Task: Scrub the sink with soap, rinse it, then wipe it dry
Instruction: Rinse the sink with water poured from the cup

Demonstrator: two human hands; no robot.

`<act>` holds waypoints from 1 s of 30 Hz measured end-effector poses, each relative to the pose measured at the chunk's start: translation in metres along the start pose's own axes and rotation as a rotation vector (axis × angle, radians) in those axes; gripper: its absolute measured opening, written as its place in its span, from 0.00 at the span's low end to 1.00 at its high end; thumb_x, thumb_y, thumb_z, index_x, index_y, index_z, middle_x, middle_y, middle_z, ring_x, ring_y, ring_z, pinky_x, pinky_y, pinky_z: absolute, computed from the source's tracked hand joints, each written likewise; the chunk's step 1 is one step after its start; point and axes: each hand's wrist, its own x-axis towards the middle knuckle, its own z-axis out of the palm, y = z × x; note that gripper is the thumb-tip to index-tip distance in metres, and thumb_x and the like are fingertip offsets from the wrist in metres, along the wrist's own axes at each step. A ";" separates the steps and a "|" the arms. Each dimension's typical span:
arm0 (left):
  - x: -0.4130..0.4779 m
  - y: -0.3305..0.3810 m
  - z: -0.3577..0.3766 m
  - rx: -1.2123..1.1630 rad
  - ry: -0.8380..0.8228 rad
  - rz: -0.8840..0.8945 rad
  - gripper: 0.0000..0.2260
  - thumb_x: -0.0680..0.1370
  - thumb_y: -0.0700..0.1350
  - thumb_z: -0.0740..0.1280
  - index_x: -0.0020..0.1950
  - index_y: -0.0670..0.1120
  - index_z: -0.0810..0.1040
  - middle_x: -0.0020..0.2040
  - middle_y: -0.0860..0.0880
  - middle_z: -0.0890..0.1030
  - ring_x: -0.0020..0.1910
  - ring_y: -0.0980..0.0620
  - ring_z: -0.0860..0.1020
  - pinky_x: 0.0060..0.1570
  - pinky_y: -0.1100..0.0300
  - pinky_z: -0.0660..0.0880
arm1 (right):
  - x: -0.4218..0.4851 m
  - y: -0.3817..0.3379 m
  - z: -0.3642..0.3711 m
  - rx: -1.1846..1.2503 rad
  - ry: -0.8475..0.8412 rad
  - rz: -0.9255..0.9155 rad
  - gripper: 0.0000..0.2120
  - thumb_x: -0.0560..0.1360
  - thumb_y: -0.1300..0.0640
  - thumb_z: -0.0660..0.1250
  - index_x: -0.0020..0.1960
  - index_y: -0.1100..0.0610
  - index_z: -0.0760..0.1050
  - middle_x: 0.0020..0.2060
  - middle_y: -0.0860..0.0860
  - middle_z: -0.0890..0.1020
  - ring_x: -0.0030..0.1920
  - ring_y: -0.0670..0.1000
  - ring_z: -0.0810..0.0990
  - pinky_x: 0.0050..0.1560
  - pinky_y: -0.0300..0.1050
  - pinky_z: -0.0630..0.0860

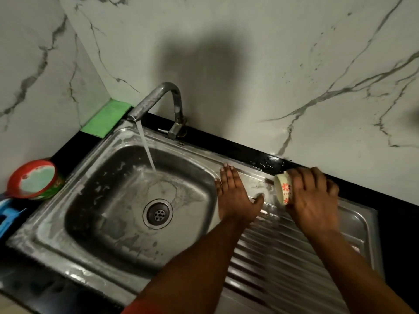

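Within right hand fingers, tipped cup.

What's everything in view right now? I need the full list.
sink: one, steel, soap-streaked, in the counter
tap: one, steel, behind the basin, water running
drain: one, dark, basin floor
drainboard: one, ribbed steel, right of basin
pad: one, green, back-left corner
tub: one, red-rimmed, counter left of sink
blue object: one, far left edge, cut off
cup: one, cream with red flowers, tipped over the drainboard
counter: one, black, around the sink
wall: white veined marble, behind
left hand: flat on the steel beside the basin
right hand: gripping the cup
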 end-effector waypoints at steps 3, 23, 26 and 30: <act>-0.008 -0.015 -0.004 0.088 -0.092 0.119 0.49 0.79 0.72 0.49 0.84 0.37 0.38 0.84 0.37 0.36 0.83 0.40 0.35 0.81 0.40 0.39 | -0.022 -0.016 -0.012 -0.009 -0.012 -0.056 0.43 0.61 0.51 0.81 0.72 0.57 0.70 0.68 0.58 0.72 0.70 0.63 0.67 0.59 0.61 0.67; -0.170 -0.155 -0.098 0.160 -0.252 0.082 0.35 0.85 0.64 0.49 0.86 0.47 0.40 0.86 0.47 0.41 0.84 0.47 0.40 0.82 0.49 0.39 | -0.191 -0.112 -0.041 1.131 -0.095 0.508 0.41 0.51 0.46 0.81 0.61 0.41 0.71 0.52 0.40 0.79 0.52 0.45 0.80 0.50 0.44 0.78; -0.185 -0.175 -0.111 0.200 -0.229 0.056 0.38 0.84 0.67 0.49 0.85 0.48 0.39 0.86 0.47 0.41 0.85 0.47 0.40 0.82 0.47 0.40 | -0.201 -0.122 -0.048 1.156 -0.092 0.482 0.40 0.51 0.46 0.80 0.60 0.37 0.68 0.51 0.37 0.77 0.51 0.42 0.78 0.48 0.36 0.73; -0.192 -0.194 -0.127 0.200 -0.176 0.039 0.40 0.83 0.69 0.51 0.86 0.48 0.40 0.86 0.48 0.42 0.85 0.48 0.41 0.81 0.48 0.40 | -0.216 -0.138 -0.055 1.162 -0.112 0.487 0.41 0.50 0.47 0.78 0.63 0.42 0.71 0.52 0.40 0.79 0.52 0.46 0.79 0.50 0.42 0.75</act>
